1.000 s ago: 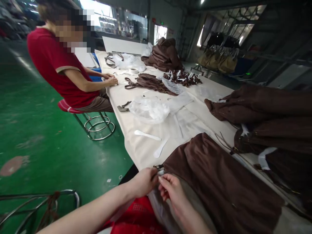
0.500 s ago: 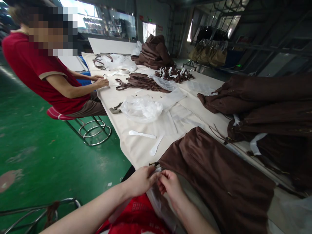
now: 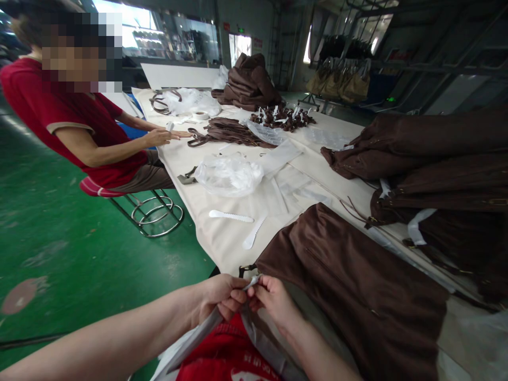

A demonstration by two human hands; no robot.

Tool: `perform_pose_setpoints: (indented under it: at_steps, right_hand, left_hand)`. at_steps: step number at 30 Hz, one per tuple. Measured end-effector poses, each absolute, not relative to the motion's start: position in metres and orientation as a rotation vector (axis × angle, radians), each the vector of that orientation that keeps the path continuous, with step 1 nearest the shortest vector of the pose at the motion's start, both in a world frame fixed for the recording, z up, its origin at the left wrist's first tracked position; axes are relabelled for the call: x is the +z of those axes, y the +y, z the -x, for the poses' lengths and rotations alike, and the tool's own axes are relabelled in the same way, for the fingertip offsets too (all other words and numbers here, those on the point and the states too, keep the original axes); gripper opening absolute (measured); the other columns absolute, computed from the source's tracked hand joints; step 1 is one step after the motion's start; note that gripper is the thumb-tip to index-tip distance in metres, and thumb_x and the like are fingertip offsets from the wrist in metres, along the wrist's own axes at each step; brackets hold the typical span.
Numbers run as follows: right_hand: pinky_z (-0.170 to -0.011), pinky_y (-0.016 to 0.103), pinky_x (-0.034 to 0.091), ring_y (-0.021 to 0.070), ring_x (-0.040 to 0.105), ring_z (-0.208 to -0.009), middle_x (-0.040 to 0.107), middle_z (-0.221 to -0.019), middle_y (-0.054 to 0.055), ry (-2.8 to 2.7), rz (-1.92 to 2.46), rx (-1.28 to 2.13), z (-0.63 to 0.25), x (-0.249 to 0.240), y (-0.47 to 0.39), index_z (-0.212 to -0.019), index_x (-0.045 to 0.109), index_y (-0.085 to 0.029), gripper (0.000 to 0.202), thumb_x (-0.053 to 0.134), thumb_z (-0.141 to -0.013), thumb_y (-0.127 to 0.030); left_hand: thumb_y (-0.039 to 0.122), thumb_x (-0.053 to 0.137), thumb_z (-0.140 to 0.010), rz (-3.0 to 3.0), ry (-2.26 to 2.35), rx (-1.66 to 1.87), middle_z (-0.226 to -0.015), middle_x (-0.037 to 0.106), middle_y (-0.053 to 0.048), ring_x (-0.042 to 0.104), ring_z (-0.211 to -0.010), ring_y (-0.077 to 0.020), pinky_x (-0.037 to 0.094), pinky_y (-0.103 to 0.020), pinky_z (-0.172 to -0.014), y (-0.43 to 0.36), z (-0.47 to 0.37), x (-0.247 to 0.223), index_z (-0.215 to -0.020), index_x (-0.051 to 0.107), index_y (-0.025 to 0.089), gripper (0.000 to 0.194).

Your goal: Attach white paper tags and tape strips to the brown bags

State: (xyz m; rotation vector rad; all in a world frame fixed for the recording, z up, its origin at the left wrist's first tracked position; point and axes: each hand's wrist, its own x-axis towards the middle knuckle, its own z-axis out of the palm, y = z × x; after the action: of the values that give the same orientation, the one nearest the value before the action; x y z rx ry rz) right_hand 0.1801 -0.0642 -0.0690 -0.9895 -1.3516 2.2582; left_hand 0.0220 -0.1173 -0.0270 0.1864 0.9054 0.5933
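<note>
A brown bag (image 3: 337,264) lies across the near part of the table, with a metal ring and clip (image 3: 248,269) at its left corner. Just below that clip, my left hand (image 3: 224,296) is closed on a pale translucent strip (image 3: 253,281). My right hand (image 3: 272,299) pinches the same strip close to its knotted-looking part, the two hands nearly touching. More pale strip or film hangs down from my hands over my red clothing. Two white serrated plastic tools (image 3: 230,216) lie on the table beyond my hands.
Past the tools is a clear plastic bag (image 3: 230,174) on the white table (image 3: 214,243). Brown straps (image 3: 234,131) and a brown heap (image 3: 254,82) lie farther back. More brown bags (image 3: 436,169) are piled at right. A person in red (image 3: 71,116) sits at left.
My left hand has moved slightly left and turned, and more of the pale strip shows between my hands and below them. The seated person's hands have moved apart.
</note>
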Motion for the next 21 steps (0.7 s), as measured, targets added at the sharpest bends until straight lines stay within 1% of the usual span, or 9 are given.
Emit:
perform_pose_setpoints:
  at_steps: [3, 6, 10, 12, 14, 16, 17, 19, 21]
  right_hand:
    - [-0.049, 0.021, 0.043, 0.0094, 0.053, -0.048, 0.06, -0.058, -0.001, -1.404, 0.96, 2.233, -0.179, -0.074, -0.065, -0.066, 0.06, -0.016, 0.033, 0.07, -0.07, -0.047]
    - [-0.044, 0.021, 0.043, 0.0116, 0.055, -0.045, 0.061, -0.055, 0.0, -1.509, 1.033, 2.217, -0.179, -0.08, -0.065, -0.068, 0.061, -0.017, 0.036, 0.066, -0.073, -0.052]
    - [-0.033, 0.019, 0.037, 0.0115, 0.053, -0.036, 0.059, -0.049, -0.001, -1.629, 1.204, 2.141, -0.178, -0.084, -0.066, -0.068, 0.059, -0.018, 0.038, 0.057, -0.078, -0.055]
    - [-0.031, 0.018, 0.035, 0.0103, 0.05, -0.033, 0.057, -0.047, -0.002, -1.672, 1.268, 2.088, -0.176, -0.083, -0.067, -0.067, 0.059, -0.018, 0.036, 0.056, -0.078, -0.053]
    - [-0.03, 0.018, 0.034, 0.0099, 0.049, -0.032, 0.056, -0.045, -0.003, -1.704, 1.301, 2.036, -0.174, -0.081, -0.068, -0.066, 0.058, -0.018, 0.033, 0.057, -0.078, -0.049]
    - [-0.03, 0.019, 0.035, 0.0102, 0.049, -0.031, 0.056, -0.045, -0.002, -1.738, 1.306, 1.979, -0.173, -0.079, -0.069, -0.064, 0.057, -0.019, 0.031, 0.058, -0.077, -0.046]
    - [-0.03, 0.019, 0.035, 0.0105, 0.049, -0.032, 0.056, -0.044, -0.002, -1.752, 1.3, 1.955, -0.174, -0.078, -0.069, -0.063, 0.056, -0.019, 0.03, 0.059, -0.077, -0.045]
    - [-0.031, 0.019, 0.035, 0.0109, 0.049, -0.033, 0.056, -0.044, -0.002, -1.772, 1.288, 1.918, -0.177, -0.076, -0.069, -0.059, 0.055, -0.019, 0.028, 0.058, -0.077, -0.04]
    - [-0.033, 0.02, 0.038, 0.0114, 0.051, -0.035, 0.058, -0.046, -0.002, -1.775, 1.281, 1.917, -0.182, -0.073, -0.068, -0.06, 0.056, -0.019, 0.023, 0.059, -0.076, -0.036]
  left_hand:
    - [0.036, 0.064, -0.077, -0.106, 0.797, 0.647, -0.044, 0.025, 0.011, 0.004, -0.035, -0.0019, 0.002, -0.013, -0.033, -0.125, -0.024, -0.036, -0.076, 0.049, 0.016, 0.026]
    - [0.04, 0.061, -0.081, -0.131, 0.824, 0.667, -0.04, 0.027, 0.011, 0.005, -0.033, -0.002, 0.003, -0.014, -0.032, -0.129, -0.025, -0.042, -0.075, 0.049, 0.015, 0.028]
    - [0.047, 0.065, -0.074, -0.234, 0.972, 0.788, -0.036, 0.029, 0.011, 0.008, -0.031, -0.0019, 0.002, -0.016, -0.032, -0.131, -0.026, -0.037, -0.072, 0.053, 0.014, 0.035]
    - [0.046, 0.067, -0.071, -0.248, 0.994, 0.81, -0.035, 0.028, 0.011, 0.008, -0.031, -0.0019, 0.001, -0.016, -0.032, -0.131, -0.027, -0.032, -0.071, 0.053, 0.014, 0.035]
    - [0.04, 0.068, -0.069, -0.235, 0.964, 0.765, -0.037, 0.028, 0.011, 0.007, -0.033, -0.0021, 0.001, -0.016, -0.033, -0.132, -0.032, -0.028, -0.072, 0.053, 0.014, 0.03]
    - [0.039, 0.065, -0.07, -0.249, 0.978, 0.732, -0.038, 0.029, 0.01, 0.007, -0.033, -0.0025, 0.001, -0.017, -0.034, -0.134, -0.038, -0.026, -0.073, 0.054, 0.014, 0.027]
    - [0.041, 0.061, -0.073, -0.29, 1.025, 0.74, -0.038, 0.03, 0.01, 0.008, -0.033, -0.0029, 0.002, -0.017, -0.035, -0.134, -0.041, -0.025, -0.073, 0.054, 0.014, 0.028]
    - [0.05, 0.049, -0.08, -0.48, 1.188, 0.782, -0.037, 0.03, 0.009, 0.012, -0.033, -0.0043, 0.009, -0.019, -0.035, -0.136, -0.047, -0.025, -0.071, 0.056, 0.014, 0.038]
    - [0.054, 0.039, -0.086, -0.842, 1.414, 0.782, -0.04, 0.037, 0.005, 0.025, -0.035, -0.0065, 0.02, -0.02, -0.039, -0.137, -0.049, -0.024, -0.069, 0.058, 0.014, 0.048]
